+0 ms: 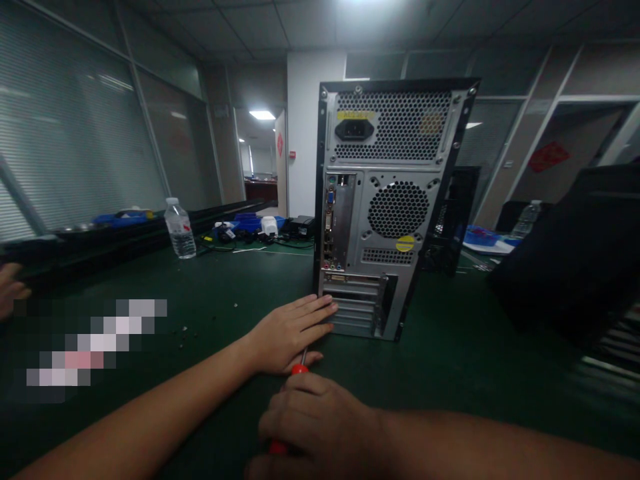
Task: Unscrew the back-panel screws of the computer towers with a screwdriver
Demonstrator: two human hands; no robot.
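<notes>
A computer tower (345,220) stands upright with its silver back panel facing me, showing a power socket, ports, a fan grille and slot covers. My left hand (293,333) reaches its lower left edge, fingers stretched out and the fingertips resting over the panel by the slot covers. Below it, my right hand (323,420) is wrapped round the red handle of a screwdriver (300,369). The metal shaft points up and forward beneath my left hand, which hides its tip.
Small dark bits (182,339) lie on the green table (240,287). A water bottle (180,230) stands farther left, with cables and blue trays (245,223) behind. At right is a large black case (570,253). Another person's hand (11,290) shows at the left edge.
</notes>
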